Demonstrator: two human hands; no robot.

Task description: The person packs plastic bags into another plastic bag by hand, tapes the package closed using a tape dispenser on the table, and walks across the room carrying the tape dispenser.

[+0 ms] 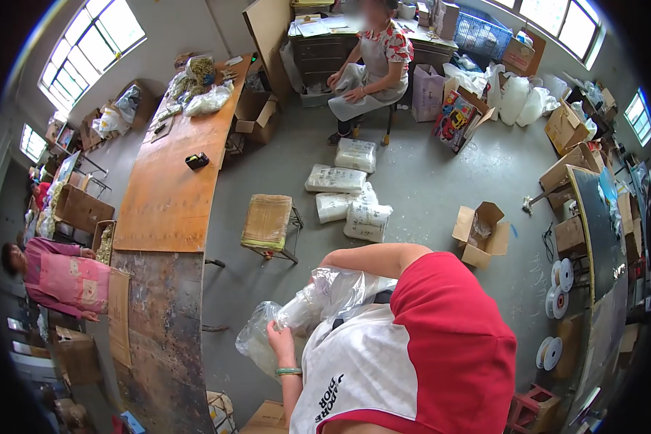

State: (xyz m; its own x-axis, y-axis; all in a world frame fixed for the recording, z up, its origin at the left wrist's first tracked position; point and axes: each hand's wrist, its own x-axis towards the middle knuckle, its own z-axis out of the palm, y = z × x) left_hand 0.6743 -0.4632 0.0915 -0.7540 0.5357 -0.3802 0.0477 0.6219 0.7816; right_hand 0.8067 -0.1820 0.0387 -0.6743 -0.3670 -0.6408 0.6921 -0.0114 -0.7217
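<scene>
A bundle of clear plastic bags (305,307) is held up in front of my body, its shiny film crumpled and partly bunched. My left hand (281,343), with a green bangle on its wrist, is closed on the near edge of this plastic. My right arm reaches across from the red sleeve and bends at the elbow. Its hand is hidden behind the film, so its fingers do not show. The looser part of the plastic hangs out to the left, over the floor.
Several wrapped plastic packs (335,179) lie on the floor ahead, beside a stool (267,223). An open carton (482,235) stands to the right. A long wooden table (168,210) runs along the left. One person (372,61) sits ahead; another (65,278) stands beyond the table.
</scene>
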